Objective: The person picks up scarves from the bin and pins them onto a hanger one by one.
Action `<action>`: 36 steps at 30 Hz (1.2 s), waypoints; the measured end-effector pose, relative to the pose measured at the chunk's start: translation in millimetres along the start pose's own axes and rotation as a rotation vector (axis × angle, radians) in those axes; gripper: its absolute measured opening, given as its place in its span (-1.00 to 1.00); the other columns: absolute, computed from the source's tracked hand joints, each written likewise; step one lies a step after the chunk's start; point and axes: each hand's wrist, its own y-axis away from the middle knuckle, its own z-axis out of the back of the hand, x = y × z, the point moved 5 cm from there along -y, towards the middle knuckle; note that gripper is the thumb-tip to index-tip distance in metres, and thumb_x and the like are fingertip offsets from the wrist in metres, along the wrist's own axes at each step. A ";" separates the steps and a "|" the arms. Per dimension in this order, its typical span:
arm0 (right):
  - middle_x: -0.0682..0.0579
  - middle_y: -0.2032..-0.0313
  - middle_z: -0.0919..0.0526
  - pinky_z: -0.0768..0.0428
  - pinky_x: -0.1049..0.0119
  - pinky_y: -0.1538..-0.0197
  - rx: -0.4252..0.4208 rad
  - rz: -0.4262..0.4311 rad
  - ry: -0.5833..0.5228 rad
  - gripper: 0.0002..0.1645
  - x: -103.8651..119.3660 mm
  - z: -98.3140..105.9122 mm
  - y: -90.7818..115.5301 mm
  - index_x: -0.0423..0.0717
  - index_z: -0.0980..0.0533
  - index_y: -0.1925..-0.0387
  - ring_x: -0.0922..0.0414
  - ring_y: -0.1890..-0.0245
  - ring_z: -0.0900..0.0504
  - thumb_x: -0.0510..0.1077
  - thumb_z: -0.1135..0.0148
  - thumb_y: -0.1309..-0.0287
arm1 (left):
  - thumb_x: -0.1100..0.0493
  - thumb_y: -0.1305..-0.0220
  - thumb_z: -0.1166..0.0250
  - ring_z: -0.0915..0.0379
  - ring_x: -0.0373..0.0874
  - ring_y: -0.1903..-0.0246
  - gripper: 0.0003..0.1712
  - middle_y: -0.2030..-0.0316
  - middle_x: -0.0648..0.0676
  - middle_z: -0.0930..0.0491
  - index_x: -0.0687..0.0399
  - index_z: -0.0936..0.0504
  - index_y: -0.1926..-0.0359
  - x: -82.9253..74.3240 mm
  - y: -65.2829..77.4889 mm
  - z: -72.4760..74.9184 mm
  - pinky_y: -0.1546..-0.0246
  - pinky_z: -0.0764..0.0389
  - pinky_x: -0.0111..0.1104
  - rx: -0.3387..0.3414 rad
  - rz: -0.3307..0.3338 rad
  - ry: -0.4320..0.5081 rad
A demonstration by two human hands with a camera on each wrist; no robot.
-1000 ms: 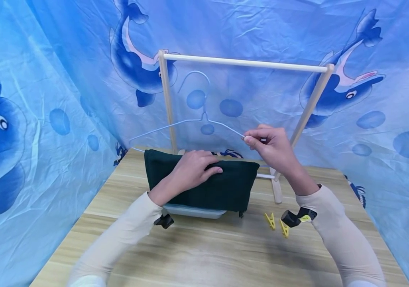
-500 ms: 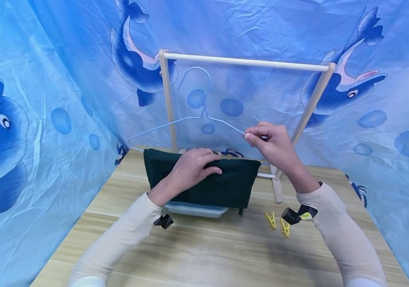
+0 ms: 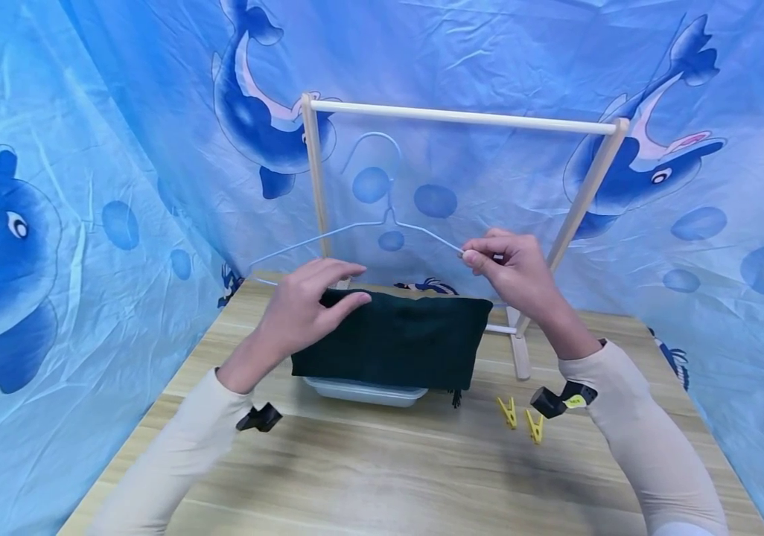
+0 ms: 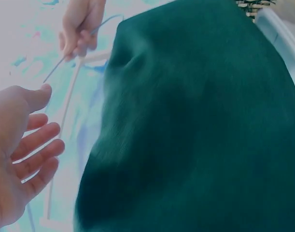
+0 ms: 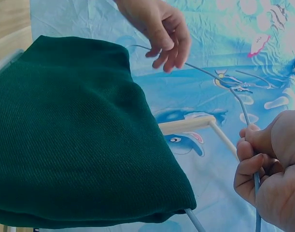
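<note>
A dark green cloth [image 3: 395, 339] hangs folded over the lower bar of a pale blue wire hanger [image 3: 389, 217]. My right hand [image 3: 512, 268] pinches the hanger's right shoulder between thumb and fingers; the right wrist view shows the wire [image 5: 241, 104] running through that grip. At the cloth's upper left, my left hand [image 3: 304, 301] has its fingers extended and thumb apart. In the left wrist view, the left hand [image 4: 21, 150] is off the cloth [image 4: 195, 116], holding nothing. The hanger's hook stands upright, in front of the rack.
A wooden rack with a white top rail [image 3: 462, 115] stands behind the hanger. Under the cloth sits a pale plastic tray [image 3: 365, 392]. Two yellow clothespins [image 3: 508, 412] lie on the wood-patterned table [image 3: 382, 476] at the right. A blue dolphin-print curtain [image 3: 476, 45] surrounds the table.
My left hand has let go of the cloth's top edge and moved left, its fingers spreading. The right hand keeps its pinch on the hanger, with little movement.
</note>
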 end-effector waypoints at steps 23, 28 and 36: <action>-0.07 0.50 -0.54 -0.34 0.42 0.52 -0.002 -0.002 0.009 -0.87 -6.7 4.9 -0.9 -0.34 -0.74 0.24 0.16 0.56 -0.36 -0.42 -0.28 -0.29 | 0.22 -0.24 -0.49 -0.54 0.00 0.04 -0.64 0.03 0.12 -0.73 0.15 -0.74 -0.06 75.7 -0.7 57.3 0.04 -0.49 -0.30 -0.008 0.271 0.045; -0.07 0.50 -0.55 -0.36 0.44 0.52 0.003 0.007 0.000 -0.86 -8.3 7.0 -2.7 -0.35 -0.74 0.23 0.18 0.54 -0.41 -0.45 -0.28 -0.28 | 0.24 -0.29 -0.45 -0.57 -0.07 0.14 -0.70 0.07 0.10 -0.74 0.14 -0.76 -0.04 83.7 1.5 59.0 0.10 -0.49 -0.43 0.050 0.255 0.076; -0.08 0.48 -0.56 -0.36 0.43 0.52 0.007 0.007 0.017 -0.85 -7.3 9.8 -6.4 -0.33 -0.74 0.22 0.19 0.55 -0.41 -0.44 -0.28 -0.29 | 0.37 -0.22 -0.46 -0.47 -0.27 0.38 -0.84 0.36 -0.01 -0.69 0.15 -0.83 0.17 86.6 2.3 60.7 0.38 -0.43 -0.52 0.042 0.223 0.185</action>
